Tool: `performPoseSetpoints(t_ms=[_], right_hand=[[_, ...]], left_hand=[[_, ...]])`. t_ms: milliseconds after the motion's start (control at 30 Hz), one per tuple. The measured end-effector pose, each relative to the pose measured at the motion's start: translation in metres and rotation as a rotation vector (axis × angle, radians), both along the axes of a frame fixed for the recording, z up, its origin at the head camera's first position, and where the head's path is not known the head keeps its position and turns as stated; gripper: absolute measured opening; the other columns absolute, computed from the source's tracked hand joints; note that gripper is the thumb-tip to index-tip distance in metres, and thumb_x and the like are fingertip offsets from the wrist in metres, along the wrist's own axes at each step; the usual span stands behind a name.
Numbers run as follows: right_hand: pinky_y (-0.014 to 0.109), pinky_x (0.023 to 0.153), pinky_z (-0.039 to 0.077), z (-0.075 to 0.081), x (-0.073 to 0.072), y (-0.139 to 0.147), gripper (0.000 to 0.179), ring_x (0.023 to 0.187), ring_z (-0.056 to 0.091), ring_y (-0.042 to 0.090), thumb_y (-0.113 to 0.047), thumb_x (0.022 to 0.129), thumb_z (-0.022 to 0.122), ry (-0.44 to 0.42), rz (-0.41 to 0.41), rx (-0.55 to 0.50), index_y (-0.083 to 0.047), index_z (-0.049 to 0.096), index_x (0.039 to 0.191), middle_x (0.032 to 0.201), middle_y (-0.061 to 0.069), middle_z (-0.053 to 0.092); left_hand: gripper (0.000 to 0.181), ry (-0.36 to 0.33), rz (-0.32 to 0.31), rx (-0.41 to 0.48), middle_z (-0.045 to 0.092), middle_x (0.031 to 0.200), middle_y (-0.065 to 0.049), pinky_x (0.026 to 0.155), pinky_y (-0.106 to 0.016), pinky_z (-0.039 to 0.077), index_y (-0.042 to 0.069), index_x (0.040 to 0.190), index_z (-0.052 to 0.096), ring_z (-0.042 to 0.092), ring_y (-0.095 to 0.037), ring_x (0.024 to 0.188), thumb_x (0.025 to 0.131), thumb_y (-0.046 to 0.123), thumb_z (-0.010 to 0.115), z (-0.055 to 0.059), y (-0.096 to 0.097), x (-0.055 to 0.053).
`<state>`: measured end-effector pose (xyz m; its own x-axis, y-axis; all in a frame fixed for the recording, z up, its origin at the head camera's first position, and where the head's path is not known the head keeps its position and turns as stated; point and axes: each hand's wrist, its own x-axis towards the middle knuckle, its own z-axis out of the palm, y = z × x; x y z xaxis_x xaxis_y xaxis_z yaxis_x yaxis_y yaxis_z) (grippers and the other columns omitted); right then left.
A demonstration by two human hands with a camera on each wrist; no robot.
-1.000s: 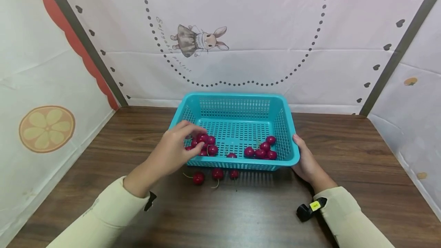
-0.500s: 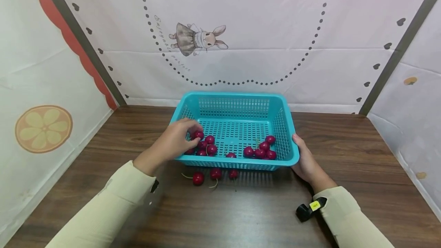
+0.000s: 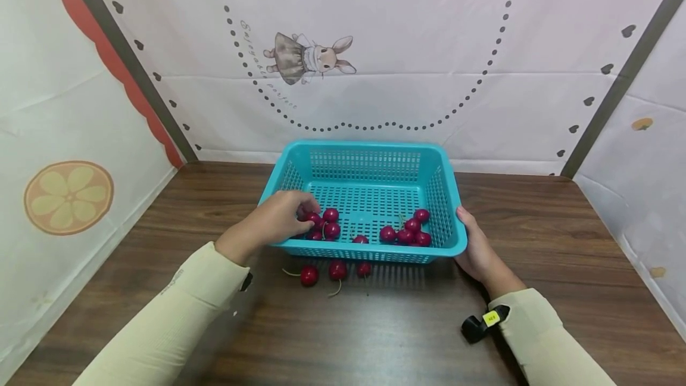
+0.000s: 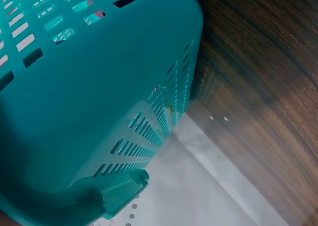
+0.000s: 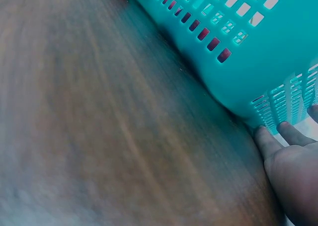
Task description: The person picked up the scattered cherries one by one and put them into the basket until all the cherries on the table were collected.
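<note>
A turquoise plastic basket with slotted walls stands on the table. Inside, several red cherries cluster at the front left and more cherries lie at the front right. My left hand reaches over the left rim, its fingers and thumb curled round a cherry at the cluster's left side; the hand hides most of it. My right hand rests against the basket's outer right wall. Its fingers lie fairly straight on that wall in the right wrist view. The left wrist view shows the basket's wall, without the hand.
Three stemmed cherries lie on the brown wood table just in front of the basket. A white printed cloth hangs close behind it, with cloth on both sides too. A black wrist strap hangs at the right cuff.
My left hand has drawn a cherry leftward within the cluster, then shifted slightly lower and right, with the fingers curling more. My right hand stays at the basket's wall.
</note>
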<state>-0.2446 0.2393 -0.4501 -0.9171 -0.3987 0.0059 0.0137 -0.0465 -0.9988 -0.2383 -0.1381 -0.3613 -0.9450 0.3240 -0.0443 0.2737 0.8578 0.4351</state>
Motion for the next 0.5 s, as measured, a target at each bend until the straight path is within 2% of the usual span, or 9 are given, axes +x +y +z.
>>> performPoseSetpoints(t_ms=[100, 300, 500], right_hand=[[0.025, 0.098, 0.049, 0.0002, -0.0004, 0.0, 0.072, 0.144, 0.027, 0.043, -0.063, 0.102, 0.017, 0.001, -0.001, 0.002, -0.024, 0.004, 0.161, 0.164, 0.015, 0.016], [0.034, 0.105, 0.047, 0.0003, -0.0008, 0.0, 0.073, 0.145, 0.027, 0.044, -0.064, 0.102, 0.017, 0.001, 0.009, 0.004, -0.024, 0.003, 0.161, 0.164, 0.015, 0.016], [0.034, 0.104, 0.046, 0.0001, -0.001, 0.0006, 0.073, 0.145, 0.027, 0.043, -0.064, 0.101, 0.017, 0.007, 0.006, 0.006, -0.024, 0.003, 0.161, 0.164, 0.015, 0.016]], left_hand=[[0.023, -0.009, 0.004, -0.01, 0.071, 0.1, -0.003, 0.085, -0.038, 0.059, 0.012, 0.109, 0.072, 0.066, -0.018, 0.092, 0.086, 0.013, 0.078, 0.0006, 0.0002, 0.0002], [0.019, -0.033, 0.005, -0.02, 0.072, 0.099, -0.003, 0.087, -0.039, 0.059, 0.012, 0.106, 0.073, 0.067, -0.018, 0.093, 0.088, 0.012, 0.076, 0.001, 0.0002, 0.0009], [0.02, -0.011, 0.011, 0.012, 0.072, 0.097, -0.002, 0.085, -0.037, 0.059, 0.01, 0.108, 0.072, 0.067, -0.017, 0.091, 0.089, 0.014, 0.075, -0.0005, 0.001, 0.0004]])
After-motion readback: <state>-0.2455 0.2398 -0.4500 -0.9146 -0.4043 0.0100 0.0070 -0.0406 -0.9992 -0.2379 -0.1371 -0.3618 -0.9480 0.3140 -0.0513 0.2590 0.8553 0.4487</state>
